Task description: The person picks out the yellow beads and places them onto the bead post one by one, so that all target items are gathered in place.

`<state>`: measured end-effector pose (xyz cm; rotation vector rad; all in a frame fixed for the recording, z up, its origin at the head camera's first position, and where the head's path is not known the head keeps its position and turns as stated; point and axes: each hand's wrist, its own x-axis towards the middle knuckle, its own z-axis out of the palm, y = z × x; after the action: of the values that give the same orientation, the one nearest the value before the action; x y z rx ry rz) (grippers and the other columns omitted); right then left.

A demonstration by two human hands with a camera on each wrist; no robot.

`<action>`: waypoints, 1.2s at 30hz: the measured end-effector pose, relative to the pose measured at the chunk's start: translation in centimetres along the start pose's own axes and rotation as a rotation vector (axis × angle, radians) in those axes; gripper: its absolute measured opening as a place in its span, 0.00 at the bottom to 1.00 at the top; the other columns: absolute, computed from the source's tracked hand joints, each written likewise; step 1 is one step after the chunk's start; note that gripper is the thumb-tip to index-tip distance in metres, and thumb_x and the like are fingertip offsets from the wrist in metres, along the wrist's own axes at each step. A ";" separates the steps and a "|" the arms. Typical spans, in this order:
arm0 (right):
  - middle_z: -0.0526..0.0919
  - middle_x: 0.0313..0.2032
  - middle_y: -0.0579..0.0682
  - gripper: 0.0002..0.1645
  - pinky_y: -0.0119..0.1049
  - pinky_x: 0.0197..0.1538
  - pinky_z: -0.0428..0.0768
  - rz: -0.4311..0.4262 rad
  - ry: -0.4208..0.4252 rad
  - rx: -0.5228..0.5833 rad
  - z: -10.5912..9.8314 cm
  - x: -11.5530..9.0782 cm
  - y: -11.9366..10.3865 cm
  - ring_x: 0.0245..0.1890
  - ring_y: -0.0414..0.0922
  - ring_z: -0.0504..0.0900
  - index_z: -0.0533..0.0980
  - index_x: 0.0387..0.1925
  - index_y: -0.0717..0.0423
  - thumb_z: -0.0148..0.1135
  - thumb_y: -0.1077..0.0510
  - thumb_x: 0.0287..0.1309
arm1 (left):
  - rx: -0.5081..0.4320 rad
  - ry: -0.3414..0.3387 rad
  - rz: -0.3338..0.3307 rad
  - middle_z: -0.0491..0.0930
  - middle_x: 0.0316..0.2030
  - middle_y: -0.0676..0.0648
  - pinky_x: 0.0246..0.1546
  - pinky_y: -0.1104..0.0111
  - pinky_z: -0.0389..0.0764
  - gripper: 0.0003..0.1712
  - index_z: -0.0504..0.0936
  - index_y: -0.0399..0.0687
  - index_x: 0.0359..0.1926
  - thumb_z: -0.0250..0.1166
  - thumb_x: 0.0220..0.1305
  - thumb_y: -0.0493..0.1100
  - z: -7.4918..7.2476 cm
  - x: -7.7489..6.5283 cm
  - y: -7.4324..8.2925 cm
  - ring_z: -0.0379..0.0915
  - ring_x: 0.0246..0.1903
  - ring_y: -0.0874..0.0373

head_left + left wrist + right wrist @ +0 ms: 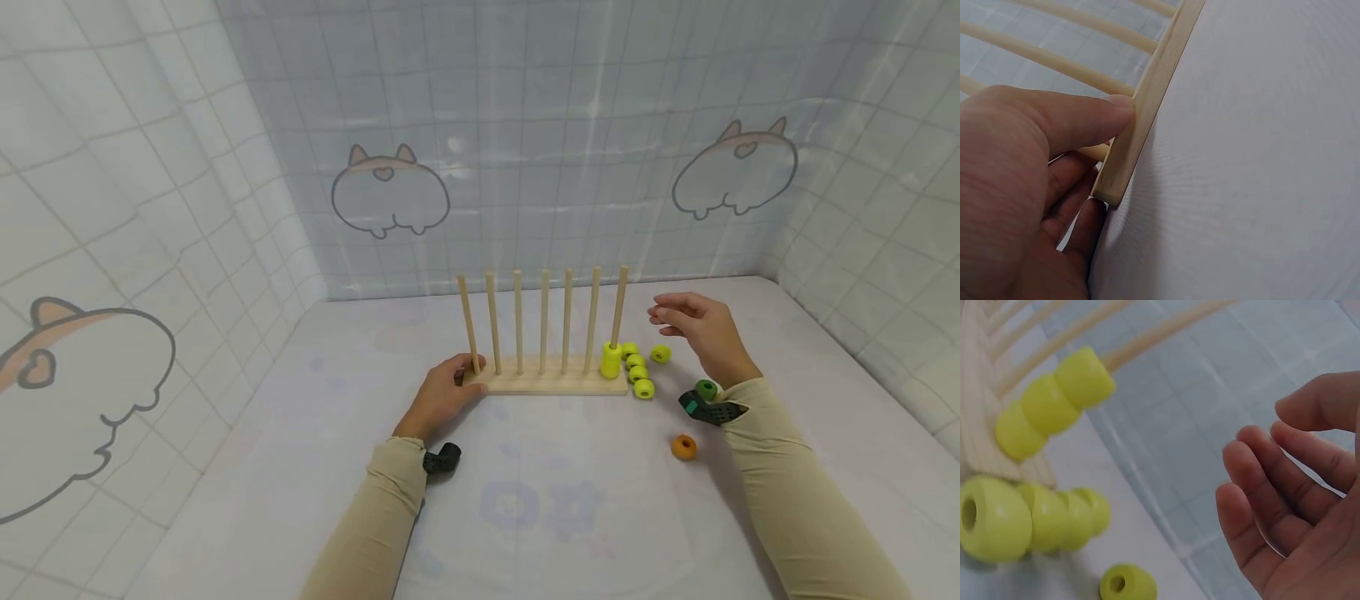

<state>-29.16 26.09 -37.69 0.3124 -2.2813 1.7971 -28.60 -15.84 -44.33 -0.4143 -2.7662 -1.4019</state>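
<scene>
A wooden peg rack (555,386) with several upright dowels stands on the table. My left hand (444,393) grips the left end of its base, thumb (1094,115) on the near edge and fingers behind. On the rightmost peg, 3 yellow beads (1050,403) are stacked down at the base. Several loose yellow beads (994,519) lie in a row beside the rack's right end, with another yellow bead (661,354) a little apart. My right hand (705,329) is raised to the right of that peg, fingers loosely bent, holding nothing.
A green bead (706,389) lies beside the right wrist, partly overlapped by the wrist camera (708,408). Nearer on the table is an orange bead (684,447). Tile-patterned sheeting (555,125) rises behind the white-covered table (337,350) and along both sides.
</scene>
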 end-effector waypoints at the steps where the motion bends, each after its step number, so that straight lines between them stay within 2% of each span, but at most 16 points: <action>1: 0.83 0.49 0.55 0.23 0.29 0.47 0.81 0.009 -0.006 -0.012 -0.2 0.0 0.3 0.46 0.38 0.83 0.74 0.60 0.66 0.57 0.54 0.73 | -0.003 0.000 -0.001 0.78 0.59 0.49 0.59 0.55 0.72 0.21 0.81 0.53 0.57 0.70 0.62 0.43 0.0 0.0 0.0 0.76 0.54 0.51; 6: 0.83 0.51 0.55 0.23 0.31 0.47 0.81 0.055 -0.029 -0.048 -0.9 -0.1 1.2 0.47 0.38 0.82 0.73 0.62 0.65 0.56 0.54 0.73 | -0.009 0.008 0.016 0.78 0.59 0.49 0.59 0.54 0.73 0.21 0.81 0.53 0.57 0.70 0.63 0.43 0.1 -0.1 -0.1 0.76 0.55 0.51; 11: 0.81 0.55 0.58 0.27 0.36 0.49 0.82 0.113 -0.049 -0.075 -1.3 -0.2 1.6 0.47 0.37 0.82 0.73 0.63 0.64 0.60 0.51 0.71 | -0.027 0.008 0.020 0.78 0.59 0.50 0.58 0.55 0.73 0.20 0.81 0.55 0.56 0.70 0.63 0.43 0.2 -0.1 -0.4 0.77 0.55 0.51; 15: 0.80 0.56 0.60 0.29 0.40 0.51 0.82 0.129 -0.068 -0.108 -1.6 -0.3 2.0 0.48 0.37 0.82 0.71 0.64 0.65 0.59 0.50 0.71 | -0.026 0.009 0.026 0.78 0.59 0.51 0.58 0.55 0.73 0.20 0.80 0.56 0.56 0.70 0.63 0.43 0.2 -0.1 -0.5 0.77 0.54 0.52; 21: 0.80 0.57 0.60 0.29 0.45 0.54 0.80 0.173 -0.061 -0.126 -1.7 -0.3 2.4 0.50 0.42 0.82 0.72 0.64 0.62 0.60 0.47 0.70 | -0.023 0.004 0.030 0.78 0.58 0.51 0.58 0.55 0.73 0.21 0.80 0.56 0.57 0.70 0.63 0.44 0.2 0.0 -0.7 0.76 0.55 0.52; 24: 0.80 0.56 0.59 0.30 0.45 0.54 0.81 0.174 -0.058 -0.147 -1.9 -0.5 2.5 0.51 0.44 0.82 0.72 0.64 0.62 0.60 0.47 0.70 | -0.026 0.000 0.030 0.78 0.58 0.51 0.58 0.55 0.73 0.21 0.80 0.56 0.57 0.70 0.63 0.43 0.2 0.1 -0.6 0.76 0.55 0.52; 30: 0.77 0.58 0.64 0.31 0.39 0.51 0.82 0.184 -0.068 -0.195 -2.2 -0.6 2.9 0.50 0.42 0.81 0.71 0.65 0.66 0.58 0.47 0.72 | -0.017 0.003 0.030 0.78 0.58 0.51 0.57 0.56 0.74 0.20 0.80 0.56 0.56 0.70 0.63 0.44 0.3 0.1 -0.7 0.77 0.54 0.53; 36: 0.76 0.60 0.60 0.32 0.36 0.50 0.81 0.242 -0.085 -0.273 -2.3 -0.5 3.8 0.53 0.49 0.78 0.72 0.64 0.62 0.58 0.44 0.71 | -0.013 0.006 0.033 0.79 0.58 0.51 0.58 0.55 0.74 0.21 0.80 0.56 0.56 0.71 0.62 0.44 0.2 0.1 -0.6 0.77 0.54 0.53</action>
<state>-29.76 29.26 -40.83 0.0683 -2.6833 1.5680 -28.80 -16.03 -44.94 -0.4536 -2.7343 -1.4123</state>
